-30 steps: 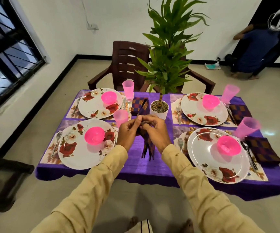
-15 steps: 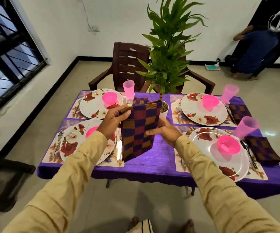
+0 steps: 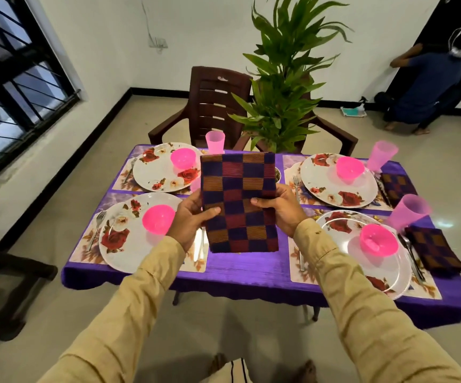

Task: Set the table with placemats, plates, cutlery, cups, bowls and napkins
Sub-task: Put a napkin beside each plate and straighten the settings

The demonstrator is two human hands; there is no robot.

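Purple cloth covers the table (image 3: 251, 272), and a green plant (image 3: 282, 78) stands in the middle near the far edge. Four places are laid, one by each corner. Each has a flowery placemat (image 3: 85, 244), a white plate (image 3: 129, 252) with red roses and a pink bowl (image 3: 158, 219) on it. A fork (image 3: 96, 228) lies by each plate, and a pink cup (image 3: 409, 212) stands near each place. Along the right edge, both places have a folded napkin: the far napkin (image 3: 398, 189) and the near napkin (image 3: 434, 251). Along the left edge no napkin shows, but part of the table is hidden. Both hands hold a checked napkin (image 3: 239, 203) up in the air over the middle of the table. The left hand (image 3: 193, 217) pinches its left side and the right hand (image 3: 282, 208) its right side, thumbs in front. The job looks almost done; I think only the left places need napkins.
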